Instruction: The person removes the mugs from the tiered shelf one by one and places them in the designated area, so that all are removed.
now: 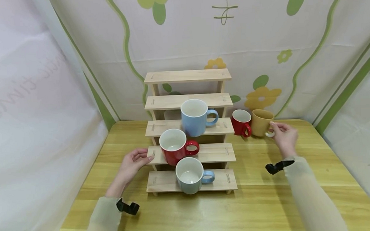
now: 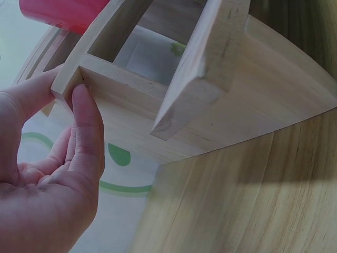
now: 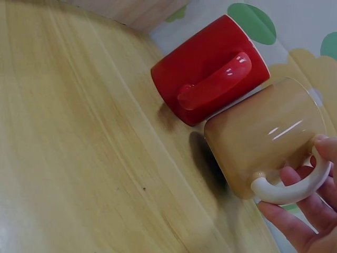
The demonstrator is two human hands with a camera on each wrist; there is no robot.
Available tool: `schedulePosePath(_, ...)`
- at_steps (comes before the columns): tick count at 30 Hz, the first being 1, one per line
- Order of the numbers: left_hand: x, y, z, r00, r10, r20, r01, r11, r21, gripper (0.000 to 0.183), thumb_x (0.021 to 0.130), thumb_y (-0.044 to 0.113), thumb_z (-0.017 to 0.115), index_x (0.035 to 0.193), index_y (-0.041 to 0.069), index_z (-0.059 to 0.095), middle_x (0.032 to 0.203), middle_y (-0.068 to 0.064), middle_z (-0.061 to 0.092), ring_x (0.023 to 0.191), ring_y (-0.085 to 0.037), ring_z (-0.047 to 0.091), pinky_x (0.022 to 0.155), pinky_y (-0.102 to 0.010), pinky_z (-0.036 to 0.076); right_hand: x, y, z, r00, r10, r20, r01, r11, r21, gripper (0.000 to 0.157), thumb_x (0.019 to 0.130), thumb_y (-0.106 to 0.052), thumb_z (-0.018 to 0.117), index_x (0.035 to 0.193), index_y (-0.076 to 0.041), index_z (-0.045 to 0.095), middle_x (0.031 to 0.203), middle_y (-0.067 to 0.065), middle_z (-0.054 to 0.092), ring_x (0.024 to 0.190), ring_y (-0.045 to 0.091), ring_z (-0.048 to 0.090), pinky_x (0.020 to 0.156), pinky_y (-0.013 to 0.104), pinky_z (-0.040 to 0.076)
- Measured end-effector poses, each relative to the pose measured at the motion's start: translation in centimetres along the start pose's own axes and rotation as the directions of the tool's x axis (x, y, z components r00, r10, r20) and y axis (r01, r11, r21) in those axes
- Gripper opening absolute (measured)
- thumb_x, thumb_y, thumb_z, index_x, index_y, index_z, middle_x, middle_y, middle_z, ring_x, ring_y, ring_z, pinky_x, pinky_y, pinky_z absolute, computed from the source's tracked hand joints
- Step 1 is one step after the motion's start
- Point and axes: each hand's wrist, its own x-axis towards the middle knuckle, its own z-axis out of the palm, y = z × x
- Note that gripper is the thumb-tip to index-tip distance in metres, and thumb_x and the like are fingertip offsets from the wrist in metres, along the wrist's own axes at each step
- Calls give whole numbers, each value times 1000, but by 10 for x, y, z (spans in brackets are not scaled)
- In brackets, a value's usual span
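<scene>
A tiered wooden stand (image 1: 188,75) has three mugs on its boards. A blue mug (image 1: 193,123) sits on the middle board, a red mug (image 1: 173,151) one step lower, and a grey mug with a blue handle (image 1: 189,183) on the lowest. My left hand (image 1: 130,168) pinches the left end of the second-lowest board (image 2: 67,79) between thumb and fingers. To the right of the stand, my right hand (image 1: 285,137) grips the white handle (image 3: 295,192) of a tan mug (image 3: 263,137). Another red mug (image 3: 210,68) stands close beside it on the table.
The wood-grain table (image 1: 255,201) carries the stand and the two mugs at its right. A white cloth (image 1: 185,37) printed with flowers and leaves hangs right behind them. More white cloth (image 1: 44,117) hangs along the left side.
</scene>
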Motion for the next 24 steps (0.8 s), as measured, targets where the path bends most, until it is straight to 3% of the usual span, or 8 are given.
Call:
schedulePosePath(5,0,2,0,1000,-2,-1,2,1000,8,45,93,13,77,127,-8,55,114,-17,64,98,-17,65,85,-25,55,-4,1,2,1000,-5,-12,5,1000,1,41,93,-30,75,115,5,69,87,-8,75,74,2,70,63,22,59)
schedulePosePath(13,0,2,0,1000,-11,1,11,1000,12,46,93,14,77,128,-7,55,116,-18,63,99,-17,65,86,-25,55,-8,5,5,998,-40,-38,38,999,-36,35,94,-30,75,110,1,71,102,7,76,84,10,73,64,23,59)
schedulePosePath(24,0,0,-1,1000,-4,0,4,1000,21,45,94,14,76,127,-7,55,113,-15,63,98,-16,65,85,-24,55,-9,11,12,991,-53,-120,59,997,43,24,93,-20,78,103,0,75,87,2,77,75,7,72,54,16,54)
